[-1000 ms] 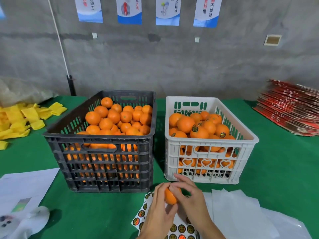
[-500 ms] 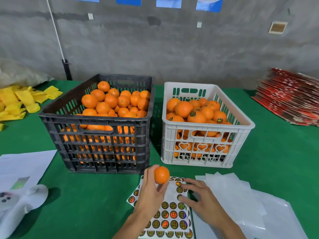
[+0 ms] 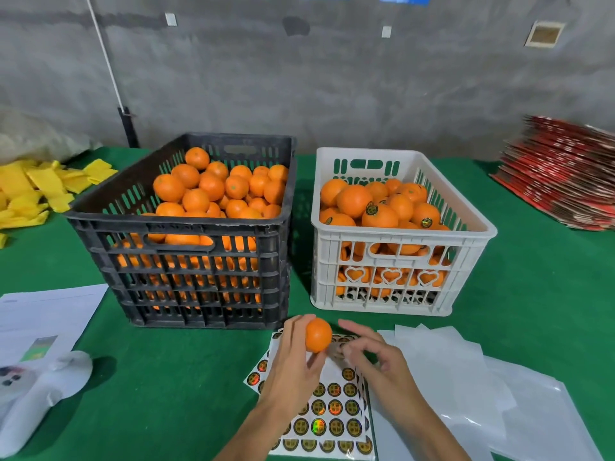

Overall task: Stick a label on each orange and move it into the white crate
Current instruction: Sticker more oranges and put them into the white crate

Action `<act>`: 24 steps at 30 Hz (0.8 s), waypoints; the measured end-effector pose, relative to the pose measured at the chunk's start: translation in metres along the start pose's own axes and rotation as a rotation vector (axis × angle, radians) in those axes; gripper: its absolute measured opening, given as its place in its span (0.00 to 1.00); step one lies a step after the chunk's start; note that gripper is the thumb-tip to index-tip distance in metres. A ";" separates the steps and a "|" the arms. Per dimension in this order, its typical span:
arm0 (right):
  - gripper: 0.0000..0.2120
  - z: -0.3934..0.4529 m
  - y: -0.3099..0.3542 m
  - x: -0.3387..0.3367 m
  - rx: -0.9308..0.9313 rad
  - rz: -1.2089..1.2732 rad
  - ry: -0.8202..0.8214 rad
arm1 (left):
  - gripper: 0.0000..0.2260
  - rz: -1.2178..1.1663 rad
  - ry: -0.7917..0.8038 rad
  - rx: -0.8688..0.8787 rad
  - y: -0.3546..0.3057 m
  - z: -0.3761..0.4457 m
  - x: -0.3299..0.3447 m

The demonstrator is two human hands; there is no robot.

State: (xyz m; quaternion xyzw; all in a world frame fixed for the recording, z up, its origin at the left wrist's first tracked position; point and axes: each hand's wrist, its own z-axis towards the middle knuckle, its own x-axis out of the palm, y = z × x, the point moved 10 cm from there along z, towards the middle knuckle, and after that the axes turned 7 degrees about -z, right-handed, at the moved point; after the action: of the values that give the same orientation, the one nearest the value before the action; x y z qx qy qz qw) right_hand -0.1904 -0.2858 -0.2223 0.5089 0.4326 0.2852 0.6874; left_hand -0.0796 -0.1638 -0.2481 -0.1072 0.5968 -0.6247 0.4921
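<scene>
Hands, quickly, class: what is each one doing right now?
Left hand: fingers curled round an orange, holding it up.
Right hand: fingers bent above the sticker sheet; whether they pinch a label cannot be told.

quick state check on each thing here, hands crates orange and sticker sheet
left hand: holds an orange
orange: lifted above the sheet, no label showing
right hand: fingers curled beside the orange
black crate: heaped with oranges
white crate: nearly full, some labelled
sticker sheet: flat, partly used

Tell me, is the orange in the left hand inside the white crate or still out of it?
Out. The left hand holds the orange above the sticker sheet, in front of the white crate.
</scene>
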 end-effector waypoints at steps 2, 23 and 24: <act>0.14 0.010 0.006 0.007 0.050 0.094 0.011 | 0.30 -0.008 -0.001 0.010 -0.003 0.000 0.000; 0.15 0.059 0.098 -0.033 -0.166 0.118 -0.262 | 0.27 -0.260 -0.126 0.342 -0.126 0.051 -0.049; 0.15 0.067 0.120 -0.047 -0.230 0.125 -0.293 | 0.27 -0.259 -0.124 0.387 -0.148 0.064 -0.053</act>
State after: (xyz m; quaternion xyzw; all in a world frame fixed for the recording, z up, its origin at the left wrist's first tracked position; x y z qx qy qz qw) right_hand -0.1472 -0.3167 -0.0870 0.4890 0.2601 0.2977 0.7775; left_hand -0.0792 -0.1949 -0.0811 -0.1247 0.4157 -0.7777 0.4548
